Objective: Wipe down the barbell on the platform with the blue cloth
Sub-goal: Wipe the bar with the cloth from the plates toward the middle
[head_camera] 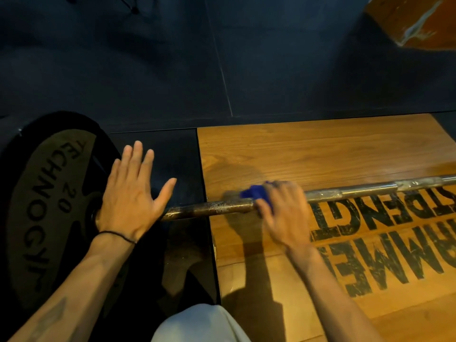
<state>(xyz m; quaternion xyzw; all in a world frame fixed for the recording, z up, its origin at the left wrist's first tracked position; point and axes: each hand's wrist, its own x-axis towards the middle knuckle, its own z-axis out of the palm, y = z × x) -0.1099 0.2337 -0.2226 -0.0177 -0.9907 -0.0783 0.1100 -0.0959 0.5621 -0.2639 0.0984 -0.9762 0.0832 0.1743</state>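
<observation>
A worn, rusty barbell (212, 209) lies across the wooden platform (308, 149), running from a black 20 plate (47, 208) at the left to the right edge of view. My right hand (281, 208) wraps the bar near the platform's left edge, gripping a blue cloth (256, 192) around the shaft. My left hand (132, 193) is flat with fingers spread, hovering over or resting near the bar's collar beside the plate. Whether the palm touches the bar is hidden.
Black rubber flooring (158, 77) surrounds the platform. Large black lettering (385, 240) is printed on the wood. An orange-brown wooden box (419, 21) sits at the top right. My knee in pale fabric (199, 324) shows at the bottom centre.
</observation>
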